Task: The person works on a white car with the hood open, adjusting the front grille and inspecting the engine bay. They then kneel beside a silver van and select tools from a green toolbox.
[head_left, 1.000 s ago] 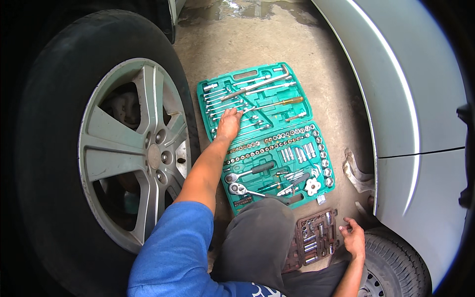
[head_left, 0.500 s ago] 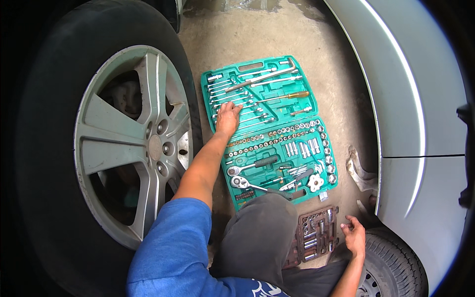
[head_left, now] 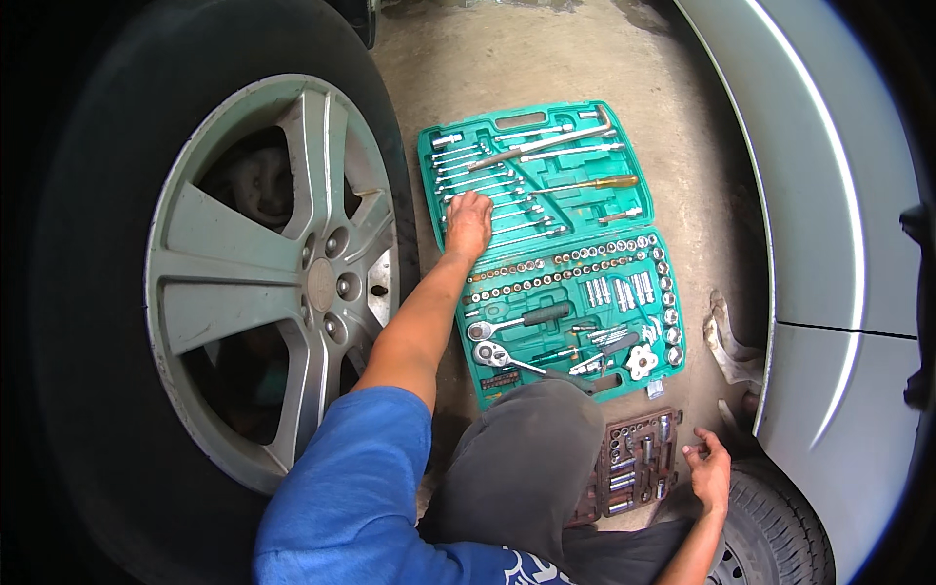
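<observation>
The large green tool case (head_left: 639,219) lies spread on the floor in front of me. My left hand (head_left: 470,224) rests on the row of silver spanners (head_left: 526,234) in its far half. Those fingers are drawn together over the spanners' left ends, and what lies under them is hidden. To the right, my right hand (head_left: 710,475) is held beside a small brown socket set (head_left: 639,463), its fingers loosely bent and apart. Nothing is in that hand. In the case's near half sit ratchets (head_left: 490,354) and rows of sockets (head_left: 546,286). A screwdriver (head_left: 614,181) lies in the far half.
A big wheel (head_left: 322,283) with a silver rim stands close on my left. Grey car bodywork (head_left: 819,195) curves along the right, with another tyre (head_left: 780,517) at lower right. My knee (head_left: 536,429) overlaps the green case's near edge. Concrete floor (head_left: 468,68) stretches beyond the case.
The view has shifted, so the case sits farther right in it. My left hand's fingers, spread over the spanners before, are now drawn in. My right hand stays beside the brown set.
</observation>
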Tool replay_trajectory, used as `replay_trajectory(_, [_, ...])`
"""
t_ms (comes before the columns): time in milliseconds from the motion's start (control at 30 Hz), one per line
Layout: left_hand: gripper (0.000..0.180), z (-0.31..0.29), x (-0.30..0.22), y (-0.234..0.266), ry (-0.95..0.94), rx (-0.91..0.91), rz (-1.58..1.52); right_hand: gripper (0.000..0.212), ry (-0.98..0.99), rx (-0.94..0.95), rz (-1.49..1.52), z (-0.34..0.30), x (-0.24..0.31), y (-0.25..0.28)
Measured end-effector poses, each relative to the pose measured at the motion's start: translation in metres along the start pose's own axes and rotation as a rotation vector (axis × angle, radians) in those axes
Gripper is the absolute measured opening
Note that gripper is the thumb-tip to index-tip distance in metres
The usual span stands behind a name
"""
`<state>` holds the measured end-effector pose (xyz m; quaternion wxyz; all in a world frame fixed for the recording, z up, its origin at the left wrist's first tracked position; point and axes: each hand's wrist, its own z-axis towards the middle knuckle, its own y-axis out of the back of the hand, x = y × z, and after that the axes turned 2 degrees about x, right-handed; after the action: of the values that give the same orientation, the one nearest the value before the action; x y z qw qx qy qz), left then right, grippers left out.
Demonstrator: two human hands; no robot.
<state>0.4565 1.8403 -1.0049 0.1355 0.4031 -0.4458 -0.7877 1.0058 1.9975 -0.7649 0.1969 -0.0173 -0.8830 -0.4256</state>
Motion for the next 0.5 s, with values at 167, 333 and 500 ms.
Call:
replay_trajectory(167, [0.016, -0.002, -0.013, 0.007, 0.034, 0.017, 0.114, 0.047, 0.029, -0.017, -0.003, -0.004, -0.007, 0.004])
replay_trajectory(333, [0.034, -0.025, -0.021, 0.016, 0.079, 0.061, 0.177, 0.045, 0.028, -0.088, -0.004, -0.008, -0.014, 0.008])
replay_trajectory(500, [0.048, -0.036, -0.029, 0.01, 0.091, 0.133, 0.276, 0.044, 0.01, -0.038, 0.011, -0.003, -0.011, 0.005])
